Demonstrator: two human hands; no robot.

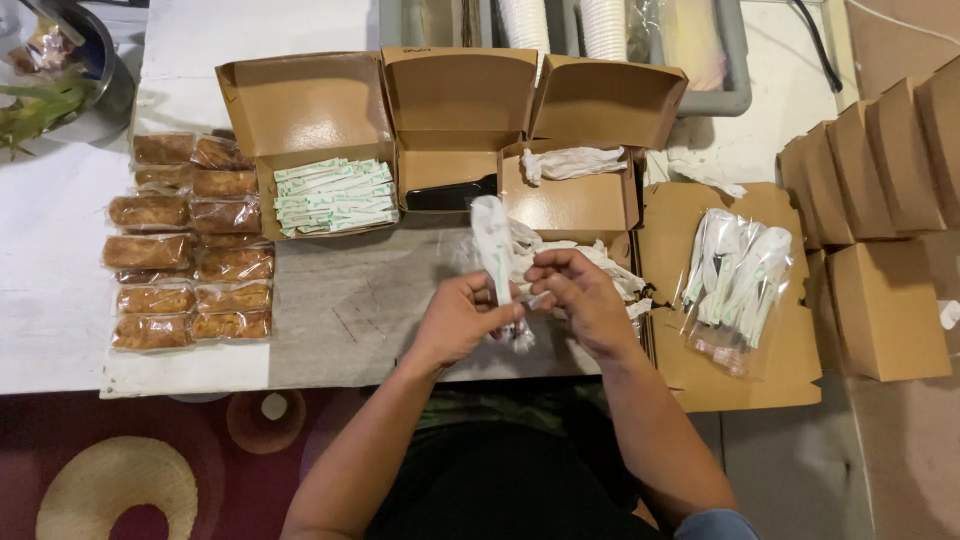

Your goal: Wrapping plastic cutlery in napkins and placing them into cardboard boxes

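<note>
Hands: left hand (pixel 462 318) and right hand (pixel 578 296) close together, both pinching one white wrapped utensil (pixel 495 250), upright near the table's (pixel 340 310) front edge.
Room: bare grey tabletop lies left of the utensil; loose white wrappers (pixel 610 265) crowd its right.
Bag: clear bag of wrapped utensils (pixel 735 275) farther right, on flat cardboard (count unclear).
Pastries: about twelve wrapped pastries (pixel 190 240), well left, two columns.
Boxes: three open brown boxes (pixel 455 130) beyond the utensil; left one holds green-white sachets (pixel 333 195).
Stack: folded boxes (pixel 880 190) far right.

White paper cups (pixel 565 25) are cut off by the top edge.
</note>
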